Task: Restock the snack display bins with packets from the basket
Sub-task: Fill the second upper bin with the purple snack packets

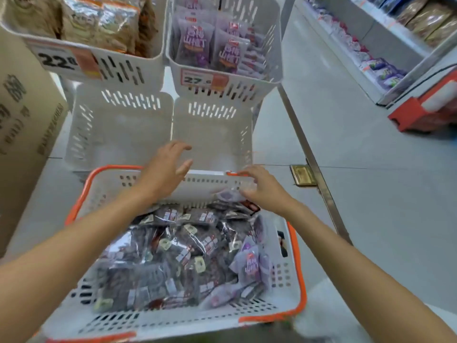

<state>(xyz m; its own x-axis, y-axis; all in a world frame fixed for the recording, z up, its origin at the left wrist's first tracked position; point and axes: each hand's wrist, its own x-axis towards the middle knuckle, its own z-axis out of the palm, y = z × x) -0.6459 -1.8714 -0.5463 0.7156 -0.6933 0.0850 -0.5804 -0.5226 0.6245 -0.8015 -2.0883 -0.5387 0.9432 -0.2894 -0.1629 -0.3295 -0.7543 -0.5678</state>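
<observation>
A white basket with an orange rim (pixel 295 263) sits low in front of me, full of dark snack packets (pixel 173 246) and a few purple ones (pixel 252 266). Beyond it stand two white display bins, the lower left bin (pixel 118 127) and the lower right bin (pixel 212 129), both with nothing inside. My left hand (pixel 165 167) hovers over the basket's far edge with fingers spread, holding nothing. My right hand (pixel 262 184) rests its fingers on the basket's far rim, over a blurred purple packet; whether it grips it I cannot tell.
Upper bins hold brown packets (pixel 103 23) and purple packets (pixel 212 45), with price tags on their fronts. A cardboard box (pixel 22 115) stands at left. A metal rail (pixel 311 159) runs along the right, with shelves (pixel 371 45) and a red crate (pixel 425 110) across the aisle.
</observation>
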